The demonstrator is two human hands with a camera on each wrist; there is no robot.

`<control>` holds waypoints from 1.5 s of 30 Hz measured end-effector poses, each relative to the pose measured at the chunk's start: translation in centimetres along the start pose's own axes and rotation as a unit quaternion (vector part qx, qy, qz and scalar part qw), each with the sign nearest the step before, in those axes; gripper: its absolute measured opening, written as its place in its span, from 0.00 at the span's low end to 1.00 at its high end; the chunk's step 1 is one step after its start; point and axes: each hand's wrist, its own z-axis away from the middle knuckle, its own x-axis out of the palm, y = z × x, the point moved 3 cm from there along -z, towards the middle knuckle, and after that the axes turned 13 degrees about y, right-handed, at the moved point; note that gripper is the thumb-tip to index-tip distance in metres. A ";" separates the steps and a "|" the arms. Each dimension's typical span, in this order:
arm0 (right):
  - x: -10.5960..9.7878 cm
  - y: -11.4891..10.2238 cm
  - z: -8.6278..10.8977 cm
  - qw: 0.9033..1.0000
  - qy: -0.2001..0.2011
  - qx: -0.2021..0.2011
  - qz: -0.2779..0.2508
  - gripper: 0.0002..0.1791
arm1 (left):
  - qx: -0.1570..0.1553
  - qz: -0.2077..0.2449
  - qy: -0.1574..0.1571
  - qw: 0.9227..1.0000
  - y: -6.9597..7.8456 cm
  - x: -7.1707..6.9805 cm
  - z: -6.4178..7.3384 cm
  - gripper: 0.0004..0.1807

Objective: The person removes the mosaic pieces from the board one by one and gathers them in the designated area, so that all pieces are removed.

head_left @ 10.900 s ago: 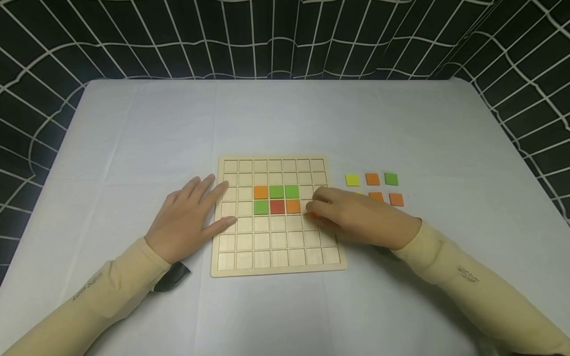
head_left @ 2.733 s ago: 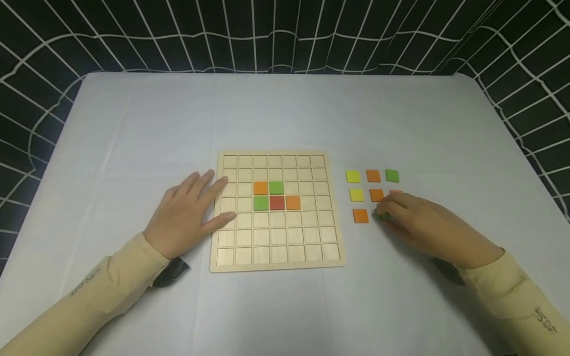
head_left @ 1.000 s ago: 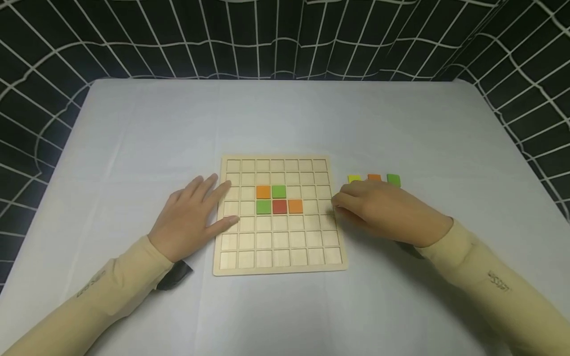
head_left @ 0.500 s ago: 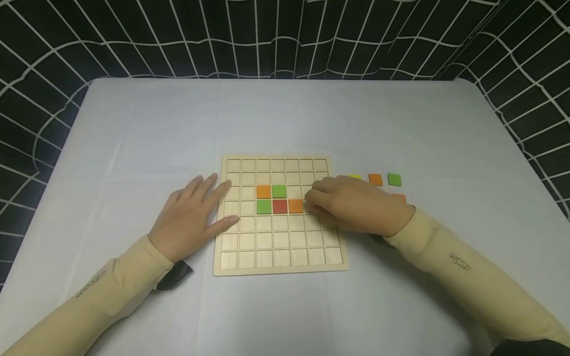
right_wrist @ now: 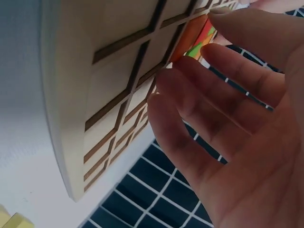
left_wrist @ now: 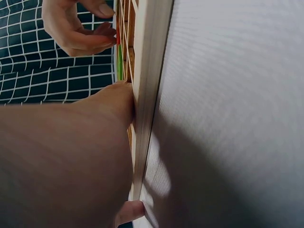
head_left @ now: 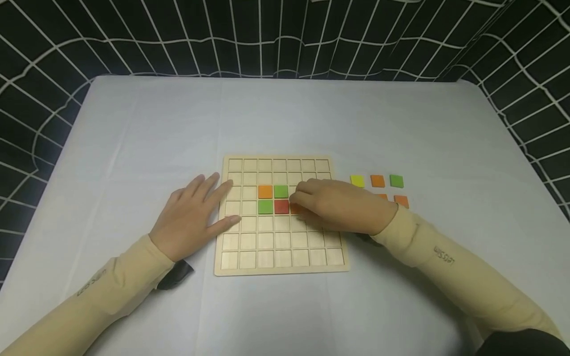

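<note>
A pale wooden grid board [head_left: 282, 270] lies on the white cloth. Set in it are an orange tile [head_left: 264, 192], a green tile [head_left: 280, 191], another green tile [head_left: 264, 206], a red tile [head_left: 281, 206] and a second orange tile [head_left: 294, 209], partly hidden by fingers. My right hand [head_left: 340, 205] is over the board just right of these. In the right wrist view its thumb and fingers bend around a green tile [right_wrist: 192, 51], seen only in part. My left hand [head_left: 189, 217] rests with spread fingers on the board's left edge.
Loose tiles lie right of the board: a yellow tile [head_left: 357, 181], an orange tile [head_left: 377, 181], a green tile [head_left: 396, 181] and another orange tile [head_left: 401, 200]. My right forearm hides part of this group. Dark white-gridded cloth [head_left: 285, 39] encloses the table.
The green tile formerly above the board's right-hand orange tile was gone by 2.7 seconds ago. Since then my right hand has carried a green tile leftward from the loose group. My left hand stays put.
</note>
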 end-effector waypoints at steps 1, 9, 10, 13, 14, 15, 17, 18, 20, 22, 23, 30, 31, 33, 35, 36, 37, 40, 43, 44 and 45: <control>0.0 0.0 0.0 1.000 0.000 0.001 -0.003 0.07 | 0.000 0.000 0.000 1.000 0.0 0.0 0.0 0.40; 0.1 -0.2 -0.1 1.000 0.014 -0.007 -0.003 0.06 | -0.004 0.002 -0.006 1.000 0.0 -0.3 0.0 0.39; 0.1 -0.2 -0.1 1.000 0.016 -0.009 -0.003 0.06 | -0.005 0.001 -0.006 1.000 0.0 -0.3 0.0 0.39; 0.2 -0.2 -0.2 1.000 0.017 -0.016 -0.001 0.06 | -0.004 0.000 -0.004 1.000 0.0 -0.2 0.0 0.40; 0.2 -0.2 -0.2 1.000 0.016 -0.019 0.000 0.06 | -0.004 0.000 -0.004 1.000 0.0 -0.2 0.0 0.40; 0.3 -0.2 -0.2 1.000 0.014 -0.022 0.001 0.06 | -0.004 0.000 -0.004 1.000 0.0 -0.2 0.0 0.40; 0.3 -0.2 -0.1 1.000 0.011 -0.029 0.004 0.07 | -0.003 0.000 -0.003 1.000 0.0 -0.1 0.0 0.40; 0.3 -0.3 -0.1 0.999 0.008 -0.032 0.004 0.07 | -0.003 0.000 -0.002 1.000 0.0 -0.1 0.0 0.40; 0.3 -0.3 0.0 0.999 0.003 -0.033 0.000 0.08 | -0.003 0.000 -0.002 1.000 0.0 -0.1 0.0 0.40; 0.3 -0.2 0.1 1.000 -0.005 -0.031 -0.005 0.10 | -0.002 -0.001 -0.001 1.000 0.0 -0.1 0.0 0.40; 0.3 -0.2 0.2 1.000 -0.008 -0.029 -0.009 0.11 | -0.002 -0.001 -0.003 1.000 0.0 -0.1 0.0 0.40; 0.3 -0.2 0.3 0.999 -0.006 -0.030 -0.023 0.13 | -0.008 0.000 -0.011 1.000 0.0 -0.1 0.0 0.40; 0.3 -0.2 0.3 0.999 -0.005 -0.030 -0.025 0.12 | -0.008 0.001 -0.011 1.000 0.0 -0.1 0.0 0.40; 0.4 -0.1 0.3 0.999 -0.006 -0.029 -0.026 0.12 | -0.008 0.002 -0.010 1.000 0.0 0.0 0.0 0.40; 0.4 -0.1 0.3 0.999 -0.006 -0.027 -0.026 0.12 | -0.007 0.004 -0.009 1.000 0.0 0.0 0.0 0.40; 0.4 -0.1 0.3 0.999 -0.006 -0.026 -0.026 0.11 | -0.007 0.004 -0.008 1.000 0.0 0.0 0.0 0.40; 0.4 -0.2 0.3 0.999 -0.006 -0.024 -0.026 0.11 | -0.007 0.005 -0.008 1.000 0.0 0.0 0.1 0.40; 0.4 -0.2 0.2 1.000 -0.004 -0.022 -0.021 0.10 | -0.006 0.004 -0.005 1.000 0.0 0.0 0.0 0.39; 0.4 -0.2 0.2 1.000 -0.001 -0.023 -0.015 0.10 | -0.006 0.003 -0.005 1.000 0.0 0.0 0.0 0.40; 0.4 -0.2 0.2 1.000 0.001 -0.023 -0.013 0.10 | -0.006 0.002 -0.006 1.000 0.0 0.0 0.0 0.40; 0.4 -0.2 0.2 1.000 0.002 -0.024 -0.011 0.10 | -0.007 0.003 -0.007 1.000 0.0 0.0 0.0 0.40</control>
